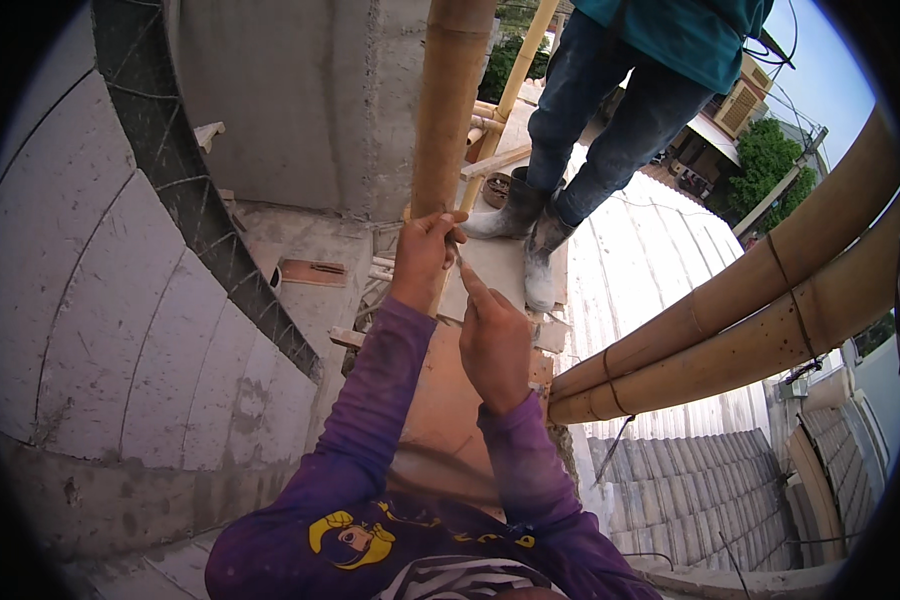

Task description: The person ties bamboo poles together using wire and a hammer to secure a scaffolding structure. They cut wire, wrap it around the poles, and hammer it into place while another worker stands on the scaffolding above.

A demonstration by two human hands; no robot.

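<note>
An upright bamboo pole [452, 110] rises in front of me. My left hand [425, 255] is at its lower visible part, fingers curled and thumb pressed in. A small, thin dark piece shows beside those fingertips, too small to name. Just below and to the right is my right hand [495, 345], its fingers curled in and the index finger stretched along toward the left fingertips. Whatever the right palm holds, if anything, is hidden. Both my forearms wear purple sleeves.
A person in dark trousers and dusty rubber boots [542, 265] stands close ahead on the boards. Two bamboo poles [710, 320] bound with wire slant along the right, above tiled roofing [690, 490]. A block wall [140, 330] with a dark mesh-covered strip curves along the left.
</note>
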